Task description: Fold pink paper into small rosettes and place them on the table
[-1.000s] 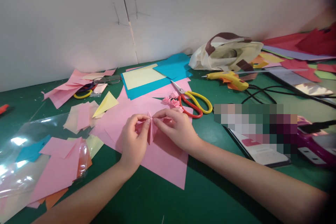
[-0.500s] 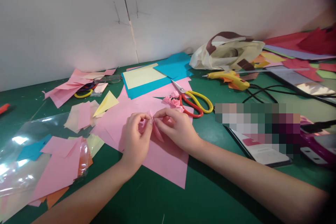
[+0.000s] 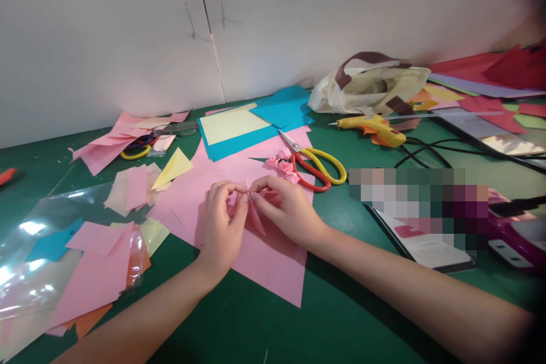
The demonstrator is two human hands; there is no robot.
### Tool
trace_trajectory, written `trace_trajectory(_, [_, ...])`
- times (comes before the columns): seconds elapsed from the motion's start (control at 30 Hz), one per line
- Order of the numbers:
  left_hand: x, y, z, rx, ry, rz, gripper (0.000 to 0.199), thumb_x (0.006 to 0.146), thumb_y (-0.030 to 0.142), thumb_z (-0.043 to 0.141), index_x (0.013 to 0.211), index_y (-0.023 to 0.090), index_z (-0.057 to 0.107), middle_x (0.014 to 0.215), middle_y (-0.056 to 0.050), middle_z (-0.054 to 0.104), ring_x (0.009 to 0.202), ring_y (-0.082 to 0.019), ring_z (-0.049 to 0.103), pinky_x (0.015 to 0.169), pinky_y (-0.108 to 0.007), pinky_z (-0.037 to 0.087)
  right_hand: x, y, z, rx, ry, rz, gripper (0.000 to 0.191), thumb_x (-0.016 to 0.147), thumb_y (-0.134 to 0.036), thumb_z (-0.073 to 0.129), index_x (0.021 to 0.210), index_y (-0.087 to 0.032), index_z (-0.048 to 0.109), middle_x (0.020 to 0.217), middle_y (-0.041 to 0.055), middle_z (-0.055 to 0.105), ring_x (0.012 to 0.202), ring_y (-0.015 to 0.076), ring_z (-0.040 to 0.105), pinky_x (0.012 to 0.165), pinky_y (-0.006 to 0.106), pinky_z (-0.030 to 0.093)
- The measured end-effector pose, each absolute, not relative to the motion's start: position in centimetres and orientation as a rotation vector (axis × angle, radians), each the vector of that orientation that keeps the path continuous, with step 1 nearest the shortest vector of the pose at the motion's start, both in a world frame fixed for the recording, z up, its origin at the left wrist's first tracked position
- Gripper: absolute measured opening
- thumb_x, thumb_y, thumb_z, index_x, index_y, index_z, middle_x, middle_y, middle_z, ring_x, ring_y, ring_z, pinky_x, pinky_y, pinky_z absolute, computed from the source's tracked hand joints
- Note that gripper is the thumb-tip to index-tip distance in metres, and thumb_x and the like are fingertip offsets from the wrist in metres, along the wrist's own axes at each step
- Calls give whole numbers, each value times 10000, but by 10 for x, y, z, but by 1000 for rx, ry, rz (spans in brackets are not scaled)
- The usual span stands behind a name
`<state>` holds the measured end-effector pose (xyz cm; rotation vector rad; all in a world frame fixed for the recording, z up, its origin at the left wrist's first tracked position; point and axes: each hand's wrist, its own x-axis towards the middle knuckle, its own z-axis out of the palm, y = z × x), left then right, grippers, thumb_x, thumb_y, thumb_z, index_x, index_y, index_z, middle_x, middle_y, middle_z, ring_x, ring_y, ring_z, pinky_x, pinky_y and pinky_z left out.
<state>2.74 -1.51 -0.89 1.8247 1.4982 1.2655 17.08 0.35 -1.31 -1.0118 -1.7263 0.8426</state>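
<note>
A small folded piece of pink paper [image 3: 256, 220] is pinched between both hands, its lower flap hanging down and its tip poking up. My left hand [image 3: 224, 219] closes thumb and forefinger on its left side. From the right, my right hand [image 3: 286, 205] grips it the same way, the fingertips almost meeting. Much of the fold is hidden behind the fingers. Beneath lie large pink paper sheets [image 3: 273, 276]. Several small folded pink paper flowers [image 3: 285, 167] sit just beyond my right hand, beside scissors [image 3: 315, 168] with red and yellow handles.
Blue and cream sheets [image 3: 234, 125] lie at the back. A cream bag [image 3: 328, 94] and a yellow glue gun [image 3: 373, 127] with black cables are at back right. A tablet-like device [image 3: 426, 244] lies right. Paper scraps and a clear plastic bag [image 3: 89, 199] cover the left.
Both hands stay in nearly the same place. The pinched pink paper has shifted slightly, its tip and lower flap turned a little between the fingers.
</note>
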Motion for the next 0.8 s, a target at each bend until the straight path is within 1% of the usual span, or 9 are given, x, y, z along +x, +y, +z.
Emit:
trace_trajectory(0.2, [26, -17, -6, 1684, 1565, 1190, 97, 863, 284, 521, 834, 211, 578, 872, -53, 627, 884, -201, 577, 754, -338, 497, 170, 3, -14, -1032, -1719, 833, 94, 864, -176, 508, 831, -186, 596, 827, 33, 670, 778, 153, 626, 741, 307, 505])
trace_trajectory(0.5, [27, -17, -7, 1698, 1565, 1168, 120, 861, 289, 494, 834, 200, 569, 852, -53, 609, 851, -197, 570, 752, -347, 493, 170, 3, -14, -1008, -1748, 817, 72, 843, -146, 521, 809, -177, 576, 794, 23, 649, 742, 133, 610, 706, 266, 492])
trace_trajectory(0.8, [26, -17, -8, 1730, 1564, 1180, 129, 864, 310, 498, 835, 204, 565, 860, -52, 619, 827, -192, 576, 738, -343, 495, 171, 3, -16, -1000, -1773, 800, 79, 869, -180, 517, 820, -176, 580, 802, 27, 643, 753, 136, 603, 727, 278, 480])
